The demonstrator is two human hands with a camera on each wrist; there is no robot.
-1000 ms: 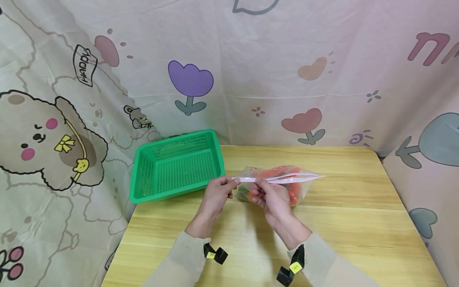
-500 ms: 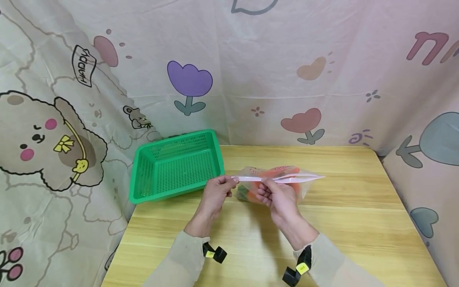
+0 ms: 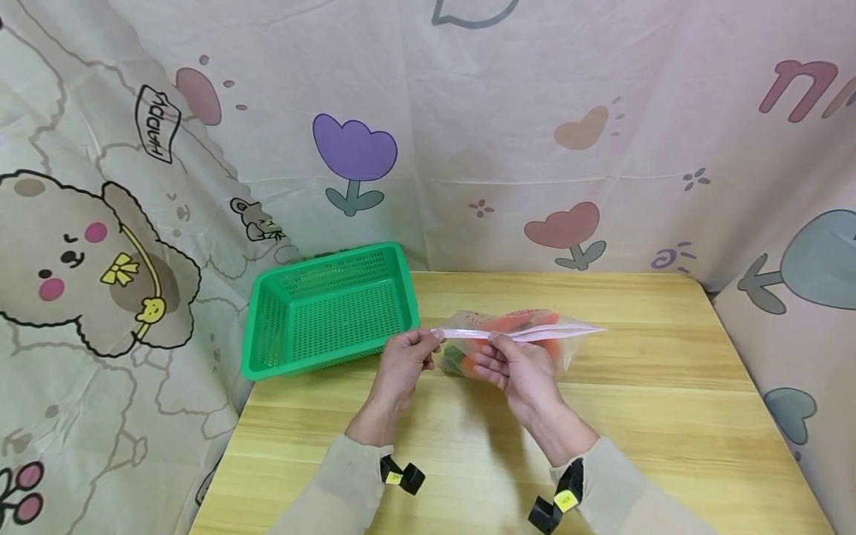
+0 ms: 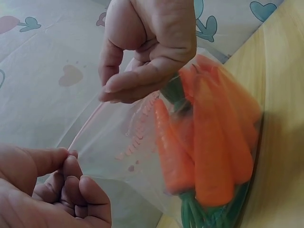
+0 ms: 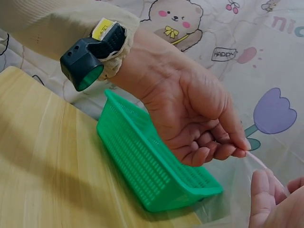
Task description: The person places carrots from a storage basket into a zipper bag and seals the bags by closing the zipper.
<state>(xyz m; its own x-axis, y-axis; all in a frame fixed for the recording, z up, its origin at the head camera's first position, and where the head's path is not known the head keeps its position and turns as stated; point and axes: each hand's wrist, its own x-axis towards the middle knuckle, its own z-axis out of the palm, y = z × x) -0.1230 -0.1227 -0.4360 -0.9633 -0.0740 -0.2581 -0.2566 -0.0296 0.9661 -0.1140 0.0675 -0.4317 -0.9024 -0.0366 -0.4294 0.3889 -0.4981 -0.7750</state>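
Observation:
A clear zip bag [image 3: 463, 321] with a pinkish-white closure strip sits on the table. Several orange carrots [image 4: 213, 147] with green tops show through its film. My left hand [image 3: 400, 368] pinches the strip's left end between thumb and forefinger. Farther along the same strip, near its middle, my right hand [image 3: 524, 375] pinches it between thumb and finger, the other fingers bent loosely in front of the bag. In the left wrist view the bag's film is drawn taut toward the left hand [image 4: 57, 190]. Part of the bag is hidden behind the right hand.
A green perforated basket [image 3: 328, 360] stands just left of the bag, close to my left hand, with nothing visible inside. The wooden table [image 3: 655, 431] ends at a printed cloth [image 3: 461, 134] hung behind and on both sides.
My right hand has slid a little to the right along the strip, and the gap in the strip beyond it looks narrower. The left hand stays at the strip's left end.

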